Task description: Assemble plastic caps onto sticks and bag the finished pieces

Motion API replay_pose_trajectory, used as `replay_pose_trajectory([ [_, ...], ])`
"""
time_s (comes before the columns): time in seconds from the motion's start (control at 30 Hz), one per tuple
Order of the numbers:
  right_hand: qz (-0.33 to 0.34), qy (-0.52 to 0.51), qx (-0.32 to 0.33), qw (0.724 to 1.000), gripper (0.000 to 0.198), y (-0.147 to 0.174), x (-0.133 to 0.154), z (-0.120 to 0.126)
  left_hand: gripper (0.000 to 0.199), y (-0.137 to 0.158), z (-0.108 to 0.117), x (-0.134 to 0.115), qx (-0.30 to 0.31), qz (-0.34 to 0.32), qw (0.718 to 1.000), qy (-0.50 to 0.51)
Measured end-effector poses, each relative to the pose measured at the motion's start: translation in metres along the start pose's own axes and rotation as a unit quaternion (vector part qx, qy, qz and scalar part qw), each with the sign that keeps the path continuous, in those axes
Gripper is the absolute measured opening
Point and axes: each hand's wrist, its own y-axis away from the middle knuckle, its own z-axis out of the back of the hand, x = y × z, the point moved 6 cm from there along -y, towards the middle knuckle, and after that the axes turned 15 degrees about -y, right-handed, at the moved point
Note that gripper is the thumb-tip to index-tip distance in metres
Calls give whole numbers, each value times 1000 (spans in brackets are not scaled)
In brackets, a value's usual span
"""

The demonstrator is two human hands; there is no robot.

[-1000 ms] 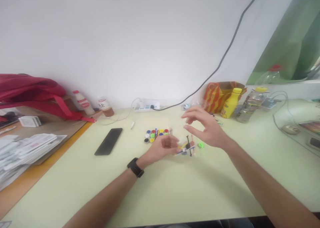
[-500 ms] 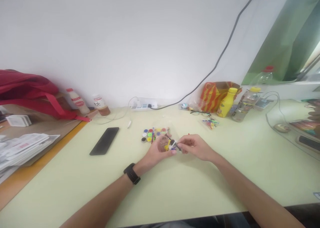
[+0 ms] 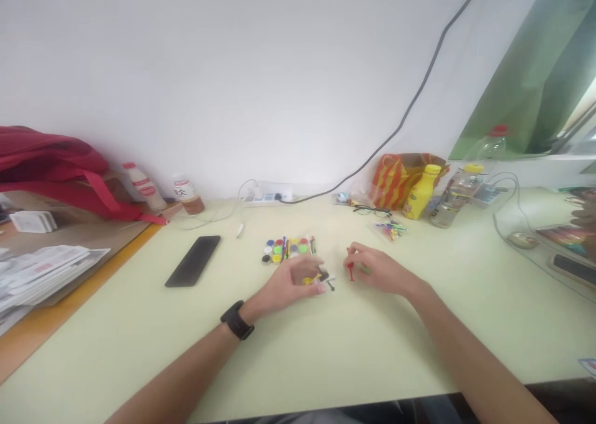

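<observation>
My left hand curls around a small cluster of plastic pieces in yellow, black and white, partly hidden by its fingers. A thin dark stick pokes out of the cluster to the right. To the right, apart from it, my right hand is closed with its fingertips on a small red plastic stick. A bit of green shows under those fingers. Just beyond my left hand lie round coloured plastic discs in rows, with several thin coloured sticks beside them.
A black phone lies left. Farther back are a power strip, glasses, a bag of small coloured pieces and a yellow bottle. Papers are stacked at far left; a computer mouse sits right.
My right hand has drawn away to the right from the cluster in my left hand. The red stick now shows clearly at its fingertips. My left hand has barely shifted.
</observation>
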Motion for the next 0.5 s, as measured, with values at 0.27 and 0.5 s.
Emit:
replay_pose_trajectory([
  [0.27, 25, -66, -95, 993, 26, -6, 2, 13, 30, 0, -14, 2, 27, -11, 999, -21],
  [0.5, 44, -274, -382, 881, 35, 13, 10, 61, 47, -1, -15, 14, 14, 39, 998, 37],
])
